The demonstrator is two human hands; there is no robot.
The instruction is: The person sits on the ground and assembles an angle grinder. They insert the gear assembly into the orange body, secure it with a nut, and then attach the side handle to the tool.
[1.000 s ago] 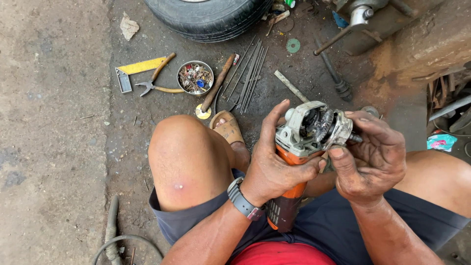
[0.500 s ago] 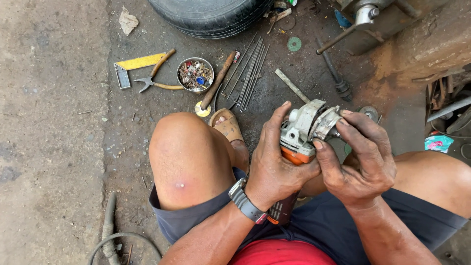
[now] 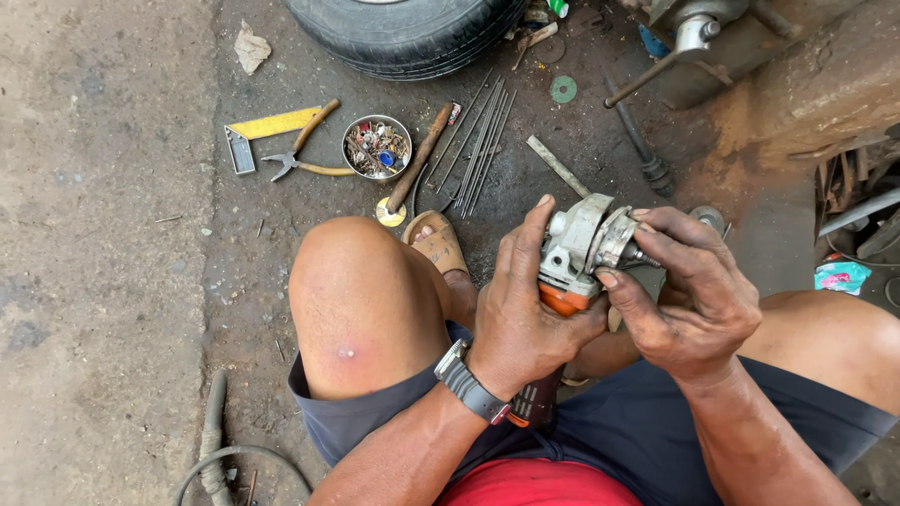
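Note:
I sit on the ground with an angle grinder (image 3: pixel 577 248) over my lap. Its head is grey metal and its body is orange. My left hand (image 3: pixel 525 314) wraps around the body just below the head, thumb up along the side. My right hand (image 3: pixel 689 290) grips the spindle end of the head, fingers curled over it. The grinder's head is turned sideways, so its spindle side faces my right palm and is mostly hidden. A grey watch sits on my left wrist.
On the dirt ahead lie a small tin of odd parts (image 3: pixel 377 147), pliers (image 3: pixel 305 167), a yellow square (image 3: pixel 267 126), a hammer (image 3: pixel 417 164), several thin rods (image 3: pixel 478 141) and a green disc (image 3: pixel 562 89). A tyre (image 3: pixel 403 33) stands behind. A cable (image 3: pixel 220 450) lies left.
The grinder's head has turned from facing up at me to facing sideways. My right hand has closed further over its spindle end. My left hand keeps its grip.

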